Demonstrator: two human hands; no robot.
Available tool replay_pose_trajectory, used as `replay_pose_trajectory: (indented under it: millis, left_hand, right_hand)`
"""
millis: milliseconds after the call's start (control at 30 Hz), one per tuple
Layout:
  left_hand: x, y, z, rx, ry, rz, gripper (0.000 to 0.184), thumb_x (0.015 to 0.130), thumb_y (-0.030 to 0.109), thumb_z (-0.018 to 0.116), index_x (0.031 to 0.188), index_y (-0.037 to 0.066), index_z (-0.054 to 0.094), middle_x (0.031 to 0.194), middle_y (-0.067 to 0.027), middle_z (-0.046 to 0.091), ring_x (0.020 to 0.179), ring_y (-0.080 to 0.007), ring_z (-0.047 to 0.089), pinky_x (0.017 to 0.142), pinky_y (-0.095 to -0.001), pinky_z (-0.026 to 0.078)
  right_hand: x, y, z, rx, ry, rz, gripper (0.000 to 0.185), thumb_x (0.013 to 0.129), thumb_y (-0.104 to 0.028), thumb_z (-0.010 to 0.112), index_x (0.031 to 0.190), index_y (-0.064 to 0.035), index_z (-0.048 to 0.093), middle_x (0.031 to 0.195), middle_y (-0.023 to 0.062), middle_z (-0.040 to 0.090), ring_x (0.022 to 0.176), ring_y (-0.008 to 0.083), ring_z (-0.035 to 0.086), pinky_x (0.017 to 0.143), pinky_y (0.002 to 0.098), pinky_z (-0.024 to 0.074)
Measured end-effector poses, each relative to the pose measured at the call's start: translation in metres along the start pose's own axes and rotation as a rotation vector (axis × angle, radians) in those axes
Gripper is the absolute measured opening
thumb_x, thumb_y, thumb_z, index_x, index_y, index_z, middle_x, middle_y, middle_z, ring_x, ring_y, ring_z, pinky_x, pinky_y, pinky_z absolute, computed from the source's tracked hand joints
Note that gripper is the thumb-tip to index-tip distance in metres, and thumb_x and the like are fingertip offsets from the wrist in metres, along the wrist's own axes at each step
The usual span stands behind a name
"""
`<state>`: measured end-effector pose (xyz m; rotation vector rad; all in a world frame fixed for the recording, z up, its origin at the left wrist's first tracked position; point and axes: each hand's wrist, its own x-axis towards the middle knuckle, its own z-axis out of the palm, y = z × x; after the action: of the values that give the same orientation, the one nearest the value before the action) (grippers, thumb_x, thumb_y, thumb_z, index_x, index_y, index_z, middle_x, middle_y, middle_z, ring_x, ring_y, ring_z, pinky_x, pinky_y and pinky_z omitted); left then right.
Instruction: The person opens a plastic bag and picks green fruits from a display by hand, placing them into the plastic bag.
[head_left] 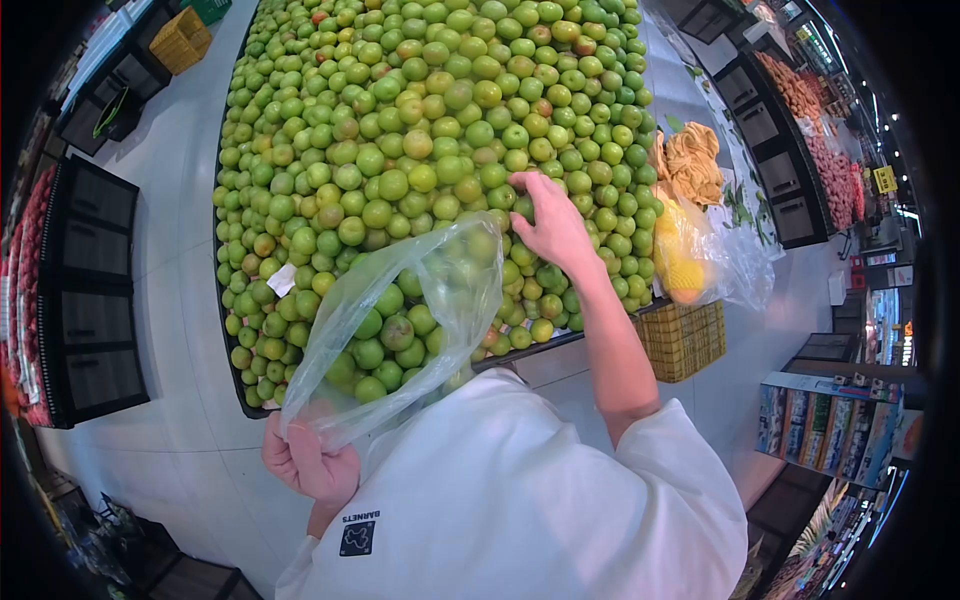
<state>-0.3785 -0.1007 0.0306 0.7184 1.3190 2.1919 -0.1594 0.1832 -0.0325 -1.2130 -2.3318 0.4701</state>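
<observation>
A clear plastic bag (330, 320) hangs with its mouth wide over the near edge of a large heap of green fruit (400, 150). My left hand (312, 462) is closed on the bag's rim at the lower left. Green fruit shows through and inside the bag's opening. Up and to the right, my right hand (545, 220) rests on the heap with its thumb and fingers curved round a green fruit (522, 207), partly hidden by the fingers.
Right of the heap lie an orange cloth (692, 165) and a plastic bag with yellow fruit (680, 260). Below them stands a yellow crate (682, 340). A dark display cabinet (95, 290) stands at the left, and a boxed-goods rack (830, 425) at the lower right.
</observation>
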Motion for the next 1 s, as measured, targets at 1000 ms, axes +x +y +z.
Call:
replay_pose_trajectory:
  millis: [1000]
  left_hand:
    - [-0.004,0.004,-0.006,-0.018,0.024,-0.102,0.022,0.092,0.016,0.057,0.077,0.004,0.049,0.077,-0.004,0.06,0.067,-0.0064,0.05,0.059,-0.0206,0.038]
  right_hand:
    - [-0.006,0.034,0.015,0.674,0.176,0.152,0.041,0.086,-0.013,0.071,0.121,-0.0061,0.051,0.102,0.0059,0.062,0.083,0.0156,0.06,0.068,0.0283,0.0479]
